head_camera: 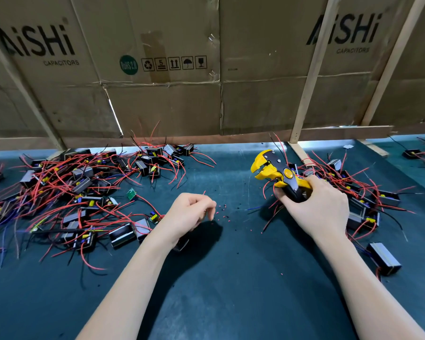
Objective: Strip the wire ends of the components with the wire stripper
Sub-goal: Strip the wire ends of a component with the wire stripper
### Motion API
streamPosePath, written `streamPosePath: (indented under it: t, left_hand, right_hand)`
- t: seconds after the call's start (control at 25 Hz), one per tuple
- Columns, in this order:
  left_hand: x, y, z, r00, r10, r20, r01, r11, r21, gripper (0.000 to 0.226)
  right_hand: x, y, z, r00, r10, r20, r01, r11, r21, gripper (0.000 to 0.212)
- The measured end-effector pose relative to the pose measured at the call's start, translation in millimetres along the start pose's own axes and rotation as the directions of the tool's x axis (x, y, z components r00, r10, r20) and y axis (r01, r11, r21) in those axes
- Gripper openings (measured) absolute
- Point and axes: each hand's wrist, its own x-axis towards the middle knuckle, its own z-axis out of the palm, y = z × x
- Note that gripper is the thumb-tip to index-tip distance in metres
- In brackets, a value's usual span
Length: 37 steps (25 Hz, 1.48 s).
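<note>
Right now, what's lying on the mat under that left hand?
Tiny red and black insulation bits are scattered on the dark mat by the left hand. A dark component pokes out beneath the wrist, mostly covered.

Head-worn view, forward-down, close over table (pixel 206 278)

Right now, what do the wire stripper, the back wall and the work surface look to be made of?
Wire stripper: glossy yellow moulded plastic over dark, matte metal plates, judging by the flat black jaw parts. Back wall: brown corrugated cardboard, with printed logos, creases and staples. Work surface: a dark teal mat, matte, possibly rubber or felt; unclear.
</note>
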Motion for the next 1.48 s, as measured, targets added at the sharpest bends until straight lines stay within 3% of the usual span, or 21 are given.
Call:
streamPosePath:
  t: [0.4,0.56,0.68,0.76,0.8,0.84,0.92,0.96,1.08,1.16,1.24,1.32,1.36,1.4,1.48]
  left_hand:
    - [0.8,-4.1,6.8,0.993,0.054,-0.102,-0.018,0.944,0.329,0.018]
    - [-0.1,13.1,5.8,0.998,0.058,0.019,-0.061,0.963,0.263,0.020]
    - [27.7,65.5,21.5,0.974,0.215,-0.073,-0.201,0.966,0.163,0.027]
    - [50.1,110.3,50.1,0.933,0.334,-0.137,-0.339,0.940,-0.019,0.023]
    - [56.6,130.4,66.8,0.932,0.335,-0.141,-0.348,0.934,-0.079,0.023]
    - [62.7,144.0,80.6,0.940,0.315,-0.134,-0.328,0.940,-0.088,0.039]
    - [66.7,148.2,89.9,0.952,0.296,-0.074,-0.293,0.955,0.044,0.076]
    - [70.0,142.5,82.3,0.952,0.299,-0.064,-0.287,0.946,0.154,0.081]
    - [74.3,108.7,15.4,0.928,0.361,-0.092,-0.301,0.872,0.387,0.043]
    - [67.5,75.9,-47.0,0.905,0.335,-0.263,-0.194,0.873,0.447,0.023]
    - [54.9,35.8,-109.0,0.785,0.251,-0.566,0.087,0.861,0.501,0.021]
    - [34.3,-4.9,-159.7,0.612,0.188,-0.769,0.454,0.713,0.535,0.023]
    - [22.8,-22.1,-175.0,0.581,0.142,-0.802,0.590,0.605,0.534,0.026]
    - [13.4,-35.4,-183.6,0.585,0.088,-0.807,0.668,0.512,0.540,0.030]
    - [4.6,-50.8,-190.0,0.628,0.043,-0.777,0.688,0.435,0.580,0.032]
  right_hand:
    - [3.8,4.9,-10.3,0.991,0.093,-0.096,-0.078,0.986,0.151,0.047]
    - [2.7,11.9,-12.6,0.977,0.143,-0.157,-0.106,0.969,0.221,0.046]
    - [8.3,15.5,-16.4,0.957,0.196,-0.213,-0.125,0.943,0.307,0.047]
    - [13.0,18.9,-18.7,0.949,0.218,-0.230,-0.127,0.926,0.355,0.050]
    - [14.2,22.1,-19.6,0.947,0.217,-0.238,-0.123,0.927,0.355,0.051]
    - [14.4,26.3,-20.8,0.944,0.216,-0.250,-0.122,0.931,0.344,0.052]
    - [13.1,32.8,-22.4,0.927,0.232,-0.295,-0.132,0.937,0.322,0.055]
    - [12.4,33.7,-22.7,0.916,0.240,-0.322,-0.132,0.937,0.322,0.058]
    - [13.6,28.0,-23.2,0.884,0.140,-0.446,0.021,0.941,0.338,0.056]
    - [13.4,21.9,-21.7,0.846,-0.019,-0.533,0.218,0.924,0.314,0.046]
    - [9.5,11.3,-16.4,0.836,-0.186,-0.516,0.379,0.876,0.298,0.041]
    - [3.7,-2.7,-5.7,0.849,-0.314,-0.425,0.451,0.850,0.272,0.047]
    - [1.3,-8.5,0.0,0.854,-0.354,-0.381,0.463,0.851,0.247,0.049]
    - [-0.5,-12.4,5.5,0.856,-0.382,-0.348,0.471,0.853,0.224,0.049]
    - [-2.4,-15.3,14.1,0.865,-0.396,-0.309,0.468,0.858,0.211,0.048]
